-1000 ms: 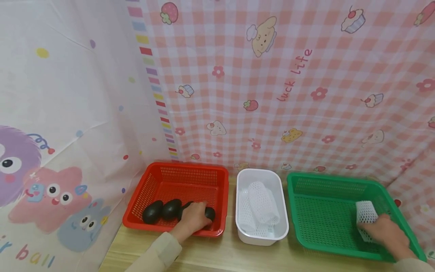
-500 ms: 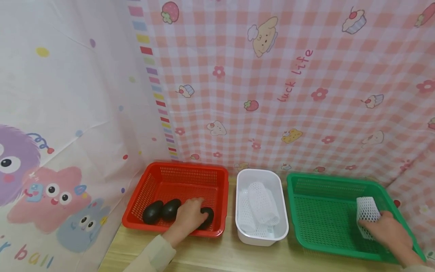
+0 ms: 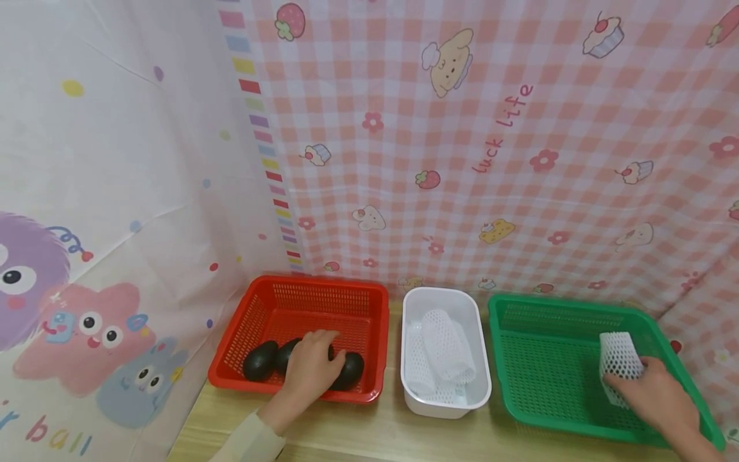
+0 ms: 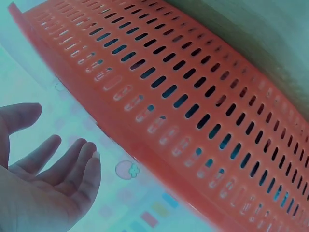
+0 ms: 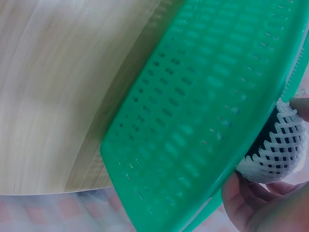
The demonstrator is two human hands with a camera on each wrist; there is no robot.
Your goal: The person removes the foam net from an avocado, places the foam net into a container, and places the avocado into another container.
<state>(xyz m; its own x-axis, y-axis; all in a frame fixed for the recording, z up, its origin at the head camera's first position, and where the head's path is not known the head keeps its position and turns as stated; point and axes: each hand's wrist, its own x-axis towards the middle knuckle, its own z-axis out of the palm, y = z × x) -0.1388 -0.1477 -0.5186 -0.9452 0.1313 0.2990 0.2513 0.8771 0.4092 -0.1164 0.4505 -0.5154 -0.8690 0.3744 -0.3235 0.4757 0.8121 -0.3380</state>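
Observation:
My left hand (image 3: 312, 366) hovers over a row of dark, egg-shaped avocados (image 3: 260, 361) in the red basket (image 3: 385, 333). In the left wrist view the left hand's fingers (image 4: 87, 179) are loosely bent, with nothing visible between them. My right hand (image 3: 661, 394) grips a white foam net sleeve (image 3: 619, 359) above the right side of the green basket (image 3: 537, 372). Through the mesh of the sleeve (image 5: 280, 150) in the right wrist view, something dark shows inside; its full shape is covered.
Between the two baskets stands a white plastic bin (image 3: 439, 409) with several foam net sleeves (image 3: 446, 350) lying in it. All three containers rest on a wooden table (image 3: 346, 430). A pink checked cloth (image 3: 404, 212) hangs close behind them.
My left hand has shifted left along the row of avocados, uncovering the rightmost one. The right hand and its sleeve have risen slightly.

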